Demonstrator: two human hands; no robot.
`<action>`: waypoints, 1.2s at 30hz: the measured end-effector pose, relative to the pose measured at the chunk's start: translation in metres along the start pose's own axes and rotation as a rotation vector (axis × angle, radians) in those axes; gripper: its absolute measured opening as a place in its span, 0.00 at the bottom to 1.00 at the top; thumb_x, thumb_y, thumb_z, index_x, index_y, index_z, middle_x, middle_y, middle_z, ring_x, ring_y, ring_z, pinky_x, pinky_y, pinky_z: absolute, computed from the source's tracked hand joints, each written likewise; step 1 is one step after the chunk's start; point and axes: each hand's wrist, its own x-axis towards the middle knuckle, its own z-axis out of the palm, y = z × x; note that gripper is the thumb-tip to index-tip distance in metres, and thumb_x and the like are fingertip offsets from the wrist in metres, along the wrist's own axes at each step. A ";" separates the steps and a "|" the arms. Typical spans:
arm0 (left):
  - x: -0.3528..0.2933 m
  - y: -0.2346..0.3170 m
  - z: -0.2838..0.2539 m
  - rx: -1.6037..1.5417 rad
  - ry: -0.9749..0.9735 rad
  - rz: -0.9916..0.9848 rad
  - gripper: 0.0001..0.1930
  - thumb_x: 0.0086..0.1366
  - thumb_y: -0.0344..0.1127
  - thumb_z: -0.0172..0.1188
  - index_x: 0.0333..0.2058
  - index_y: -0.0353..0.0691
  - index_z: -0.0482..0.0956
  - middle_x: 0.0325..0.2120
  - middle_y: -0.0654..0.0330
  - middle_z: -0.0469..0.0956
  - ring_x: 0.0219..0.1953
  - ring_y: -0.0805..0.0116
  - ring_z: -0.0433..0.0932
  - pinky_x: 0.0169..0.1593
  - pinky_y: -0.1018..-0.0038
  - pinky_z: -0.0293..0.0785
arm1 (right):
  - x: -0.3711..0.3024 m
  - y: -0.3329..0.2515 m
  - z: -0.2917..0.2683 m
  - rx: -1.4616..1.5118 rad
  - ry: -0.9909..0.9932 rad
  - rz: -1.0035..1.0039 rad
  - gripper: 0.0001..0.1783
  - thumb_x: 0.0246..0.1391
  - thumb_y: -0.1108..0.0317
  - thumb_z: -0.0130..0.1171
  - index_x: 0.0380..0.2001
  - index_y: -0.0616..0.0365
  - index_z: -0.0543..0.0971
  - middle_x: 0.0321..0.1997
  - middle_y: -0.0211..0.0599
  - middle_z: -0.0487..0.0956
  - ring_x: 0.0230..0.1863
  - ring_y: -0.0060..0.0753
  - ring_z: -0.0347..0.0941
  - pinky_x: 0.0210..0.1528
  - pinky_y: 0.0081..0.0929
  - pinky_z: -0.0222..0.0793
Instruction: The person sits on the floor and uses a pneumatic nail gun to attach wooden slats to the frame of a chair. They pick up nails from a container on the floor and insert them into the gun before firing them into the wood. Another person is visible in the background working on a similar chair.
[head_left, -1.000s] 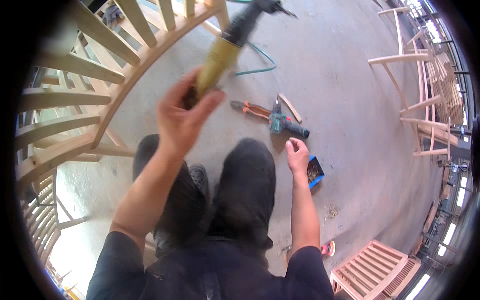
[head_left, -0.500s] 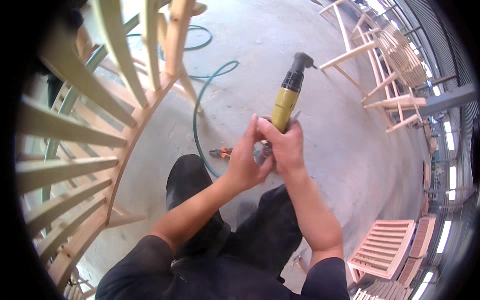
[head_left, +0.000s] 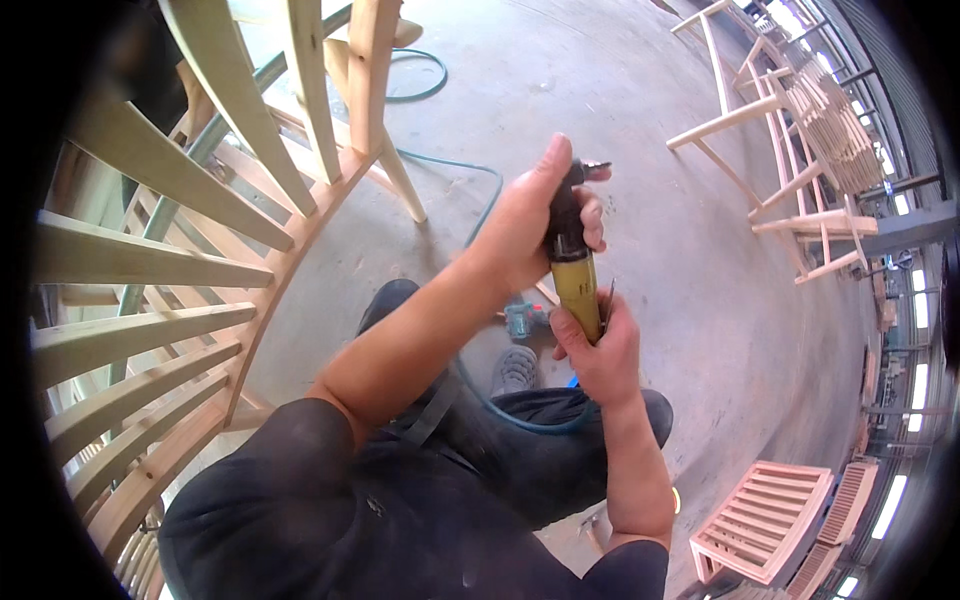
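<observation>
A yellow-and-black angle-head power tool [head_left: 574, 285] points away from me, its dark angled head at the far end. My left hand [head_left: 525, 225] wraps round the black neck just below the head, thumb on the near left side and fingertips showing on the right. Lower down, my right hand [head_left: 605, 345] grips the yellow body near its rear end, beside a thin metal lever. A teal hose [head_left: 545, 428] curves across my lap below the tool. Just left of the right hand is a small teal object [head_left: 522, 320], its kind unclear.
On the left stands a large curved wooden frame with slats [head_left: 255, 320]. Wooden chair frames [head_left: 770, 150] stand at the far right. A slatted wooden panel [head_left: 765, 520] lies at the lower right. Hose [head_left: 440, 80] loops across the concrete floor [head_left: 640, 90].
My left hand has moved from the tool's rear end up to its neck. The tool and right hand have come lower and nearer. The hose now crosses my lap; the floor pliers are largely hidden.
</observation>
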 end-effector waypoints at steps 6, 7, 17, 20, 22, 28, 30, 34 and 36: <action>-0.004 0.013 -0.006 0.016 0.227 -0.022 0.39 0.65 0.80 0.44 0.33 0.43 0.70 0.16 0.69 0.63 0.19 0.70 0.69 0.31 0.69 0.72 | 0.020 0.005 0.022 -0.200 -0.020 -0.062 0.22 0.52 0.61 0.76 0.38 0.67 0.78 0.31 0.42 0.84 0.33 0.28 0.80 0.38 0.30 0.77; -0.004 0.016 -0.012 0.007 0.212 -0.003 0.39 0.64 0.81 0.43 0.33 0.43 0.70 0.16 0.69 0.63 0.19 0.71 0.68 0.31 0.69 0.71 | 0.022 -0.001 0.025 -0.226 -0.038 -0.119 0.20 0.53 0.62 0.75 0.38 0.66 0.77 0.30 0.38 0.83 0.30 0.25 0.78 0.35 0.26 0.75; -0.017 0.022 -0.041 -0.003 0.339 -0.084 0.39 0.70 0.75 0.42 0.43 0.36 0.73 0.22 0.63 0.72 0.28 0.66 0.77 0.37 0.66 0.77 | 0.045 -0.013 0.040 0.009 -0.255 0.135 0.27 0.48 0.66 0.77 0.46 0.68 0.76 0.36 0.37 0.83 0.32 0.25 0.81 0.34 0.26 0.77; -0.019 0.014 -0.059 -0.115 0.325 -0.090 0.22 0.74 0.55 0.58 0.40 0.38 0.73 0.27 0.59 0.77 0.34 0.62 0.81 0.41 0.63 0.80 | 0.063 -0.018 0.046 0.017 -0.285 0.096 0.37 0.45 0.63 0.80 0.53 0.68 0.72 0.40 0.41 0.83 0.32 0.25 0.81 0.34 0.25 0.78; -0.020 0.010 -0.057 -0.094 0.471 0.025 0.16 0.72 0.47 0.64 0.37 0.40 0.74 0.25 0.60 0.77 0.31 0.63 0.80 0.39 0.65 0.79 | 0.069 -0.018 0.044 -0.051 -0.314 0.077 0.39 0.44 0.64 0.81 0.55 0.68 0.70 0.41 0.41 0.82 0.33 0.25 0.81 0.35 0.26 0.78; -0.035 0.026 -0.052 -0.066 0.630 0.423 0.18 0.67 0.46 0.70 0.35 0.40 0.73 0.23 0.63 0.74 0.26 0.69 0.78 0.33 0.71 0.75 | 0.070 -0.009 0.073 -0.622 -0.027 -0.541 0.44 0.44 0.51 0.80 0.59 0.59 0.70 0.39 0.51 0.83 0.38 0.55 0.83 0.38 0.42 0.79; -0.038 0.037 -0.052 -0.098 0.645 0.473 0.15 0.68 0.42 0.69 0.33 0.40 0.73 0.23 0.63 0.74 0.26 0.67 0.78 0.33 0.69 0.76 | 0.080 -0.016 0.078 -0.706 -0.035 -0.717 0.42 0.47 0.51 0.78 0.59 0.59 0.70 0.39 0.53 0.83 0.38 0.59 0.83 0.38 0.44 0.79; -0.028 0.061 -0.057 -0.176 0.664 0.582 0.10 0.69 0.34 0.66 0.33 0.39 0.73 0.24 0.61 0.74 0.27 0.64 0.79 0.33 0.67 0.77 | 0.114 -0.050 0.078 -0.744 -0.133 -0.793 0.37 0.52 0.52 0.75 0.58 0.60 0.72 0.39 0.54 0.84 0.39 0.60 0.83 0.39 0.45 0.79; -0.020 0.074 -0.054 -0.157 0.699 0.622 0.10 0.68 0.33 0.66 0.33 0.38 0.73 0.25 0.60 0.74 0.27 0.64 0.79 0.33 0.67 0.77 | 0.130 -0.063 0.082 -0.741 -0.144 -0.801 0.34 0.53 0.52 0.74 0.56 0.59 0.74 0.37 0.54 0.84 0.39 0.60 0.83 0.38 0.46 0.79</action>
